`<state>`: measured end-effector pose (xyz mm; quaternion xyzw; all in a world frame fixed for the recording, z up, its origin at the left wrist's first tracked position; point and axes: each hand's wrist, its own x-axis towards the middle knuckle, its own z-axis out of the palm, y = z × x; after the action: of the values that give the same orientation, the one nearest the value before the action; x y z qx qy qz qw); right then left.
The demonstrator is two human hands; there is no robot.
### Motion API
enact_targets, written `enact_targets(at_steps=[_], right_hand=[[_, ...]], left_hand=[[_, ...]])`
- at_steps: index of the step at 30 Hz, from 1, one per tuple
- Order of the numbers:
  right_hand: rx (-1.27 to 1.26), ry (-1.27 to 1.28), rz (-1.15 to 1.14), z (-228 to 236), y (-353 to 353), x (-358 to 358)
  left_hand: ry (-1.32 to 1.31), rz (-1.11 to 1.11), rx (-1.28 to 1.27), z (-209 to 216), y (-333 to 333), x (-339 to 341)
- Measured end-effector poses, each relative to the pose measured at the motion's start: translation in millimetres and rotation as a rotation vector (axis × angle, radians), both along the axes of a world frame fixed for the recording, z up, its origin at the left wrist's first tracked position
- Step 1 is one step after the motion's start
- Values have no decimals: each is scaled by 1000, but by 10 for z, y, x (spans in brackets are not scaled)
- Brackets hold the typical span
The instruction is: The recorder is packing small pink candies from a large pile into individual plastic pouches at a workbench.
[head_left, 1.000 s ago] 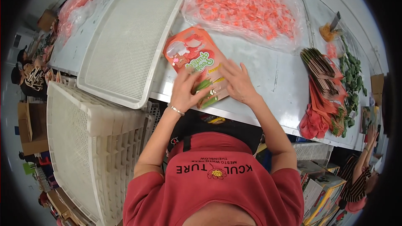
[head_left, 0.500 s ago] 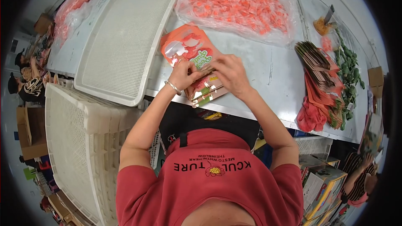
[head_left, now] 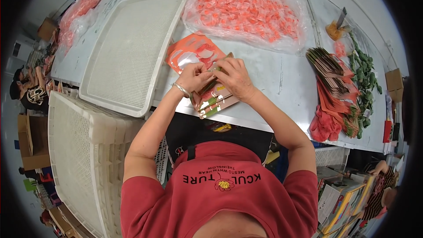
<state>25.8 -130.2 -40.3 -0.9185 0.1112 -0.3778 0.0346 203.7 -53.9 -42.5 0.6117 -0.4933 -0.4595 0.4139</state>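
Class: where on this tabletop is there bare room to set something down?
Bare: the tabletop between the right hand and the fanned pouches, short of the clear bag; also inside the white mesh tray. Crowded: around the left hand and printed pouches, and the right end, where green foliage adjoins the fanned pouches.

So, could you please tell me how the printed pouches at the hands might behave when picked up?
The pouches may slip over one another, since their glossy surfaces glint and overlap. They look thin and flat, so they'd probably bend easily.
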Motion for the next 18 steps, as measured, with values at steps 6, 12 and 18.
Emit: enact_targets(at_steps=[6,12,18], right_hand=[[-127,81,108,-75,-18,14],[50,130,-89,-39,-32,91],[504,216,-63,107,69,-13]], left_hand=[[-160,128,-137,-146,-14,96],[-621,216,-352,139,-168,-224],[-259,101,-407,173,-246,36]])
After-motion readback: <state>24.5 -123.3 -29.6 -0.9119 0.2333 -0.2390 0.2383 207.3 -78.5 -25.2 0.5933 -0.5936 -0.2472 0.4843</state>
